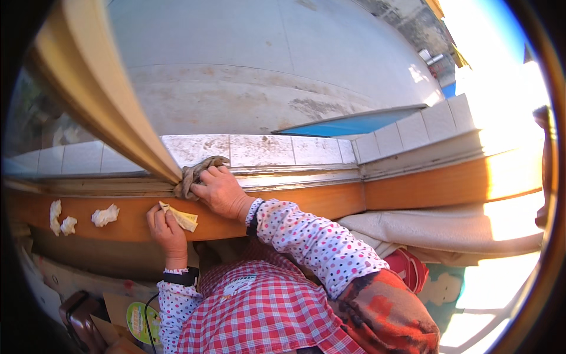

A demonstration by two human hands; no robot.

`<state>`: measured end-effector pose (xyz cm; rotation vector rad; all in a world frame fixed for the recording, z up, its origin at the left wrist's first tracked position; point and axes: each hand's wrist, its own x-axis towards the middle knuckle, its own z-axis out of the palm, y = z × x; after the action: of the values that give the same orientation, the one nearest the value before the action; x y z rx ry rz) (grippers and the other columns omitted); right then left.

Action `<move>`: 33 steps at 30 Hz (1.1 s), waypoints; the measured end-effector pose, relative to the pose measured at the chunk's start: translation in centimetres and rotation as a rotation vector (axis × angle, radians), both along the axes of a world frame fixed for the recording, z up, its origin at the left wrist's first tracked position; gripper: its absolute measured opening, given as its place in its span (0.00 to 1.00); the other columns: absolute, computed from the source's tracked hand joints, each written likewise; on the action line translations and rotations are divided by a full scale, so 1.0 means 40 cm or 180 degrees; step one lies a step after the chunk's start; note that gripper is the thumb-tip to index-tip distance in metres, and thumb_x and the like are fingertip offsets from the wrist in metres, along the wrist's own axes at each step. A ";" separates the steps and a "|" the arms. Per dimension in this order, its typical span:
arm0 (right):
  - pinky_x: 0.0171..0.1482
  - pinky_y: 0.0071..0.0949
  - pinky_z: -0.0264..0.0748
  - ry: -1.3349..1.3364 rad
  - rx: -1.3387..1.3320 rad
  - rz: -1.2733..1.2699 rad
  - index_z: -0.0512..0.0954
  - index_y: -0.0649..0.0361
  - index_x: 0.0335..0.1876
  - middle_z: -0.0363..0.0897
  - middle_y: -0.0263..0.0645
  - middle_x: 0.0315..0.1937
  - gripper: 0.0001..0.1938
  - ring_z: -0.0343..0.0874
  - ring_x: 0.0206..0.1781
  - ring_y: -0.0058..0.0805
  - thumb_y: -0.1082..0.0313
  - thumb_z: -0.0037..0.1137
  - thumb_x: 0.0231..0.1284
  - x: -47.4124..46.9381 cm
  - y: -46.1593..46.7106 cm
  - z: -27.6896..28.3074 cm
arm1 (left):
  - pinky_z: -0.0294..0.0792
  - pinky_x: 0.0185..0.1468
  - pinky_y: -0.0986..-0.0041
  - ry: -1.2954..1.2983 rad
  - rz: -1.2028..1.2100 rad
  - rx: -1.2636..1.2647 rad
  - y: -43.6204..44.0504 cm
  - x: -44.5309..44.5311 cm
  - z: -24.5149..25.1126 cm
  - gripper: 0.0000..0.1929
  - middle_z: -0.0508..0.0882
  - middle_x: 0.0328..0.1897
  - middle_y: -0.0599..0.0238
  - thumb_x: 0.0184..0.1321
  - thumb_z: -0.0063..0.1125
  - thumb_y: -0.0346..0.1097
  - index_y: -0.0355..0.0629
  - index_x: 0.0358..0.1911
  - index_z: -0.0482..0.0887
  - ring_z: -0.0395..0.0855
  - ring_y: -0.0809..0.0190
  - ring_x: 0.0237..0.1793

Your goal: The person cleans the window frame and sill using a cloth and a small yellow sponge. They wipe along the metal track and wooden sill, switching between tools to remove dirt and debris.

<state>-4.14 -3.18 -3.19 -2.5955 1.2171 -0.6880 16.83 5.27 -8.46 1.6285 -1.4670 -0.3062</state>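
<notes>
My right hand [221, 190] presses a dirty, crumpled grey-brown rag [191, 178] into the window track [300, 179], at the foot of the cream window frame [110, 97]. Between the thumb and fingers of my left hand [168, 230] is a folded yellowish paper-like piece [182, 217], held over the edge of the wooden sill [132, 217]. On the sill to the left lie crumpled white tissues [105, 215]. Beyond the track, the white tiles [261, 149] of the outer ledge carry brown dirt.
A blue panel [353, 124] lies outside beyond the tiled ledge. A pale curtain [420, 228] is gathered below the sill at right, beside a red bag-like item [404, 267]. At lower left are a brown case [82, 316] and cardboard [117, 305].
</notes>
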 end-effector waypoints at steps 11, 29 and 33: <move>0.49 0.45 0.81 0.0139 0.0091 -0.1915 0.86 0.46 0.51 0.82 0.43 0.41 0.10 0.83 0.47 0.49 0.60 0.60 0.69 -0.476 -0.146 0.151 | 0.74 0.58 0.54 -0.0098 -0.0348 0.0148 -0.001 0.023 0.006 0.08 0.81 0.55 0.46 0.73 0.50 0.28 0.30 0.45 0.81 0.81 0.42 0.54; 0.53 0.36 0.77 -0.1237 0.0377 -0.3021 0.84 0.58 0.60 0.87 0.44 0.41 0.20 0.84 0.49 0.42 0.52 0.55 0.77 -0.874 -0.131 0.425 | 0.73 0.58 0.54 0.0064 -0.0296 0.0157 -0.008 0.017 0.003 0.08 0.81 0.53 0.46 0.74 0.51 0.28 0.30 0.44 0.81 0.80 0.41 0.53; 0.38 0.20 0.77 -0.2485 0.0694 -0.3186 0.84 0.63 0.61 0.84 0.28 0.37 0.19 0.81 0.39 0.15 0.56 0.58 0.78 -0.826 -0.079 0.495 | 0.73 0.58 0.55 -0.0025 -0.0337 0.0114 -0.008 0.022 -0.008 0.08 0.81 0.54 0.46 0.75 0.50 0.29 0.30 0.45 0.81 0.80 0.42 0.53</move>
<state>-37.19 -6.35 16.60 -1.1546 2.0210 -1.4145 17.72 4.95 -8.77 1.5846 -1.5648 -0.3882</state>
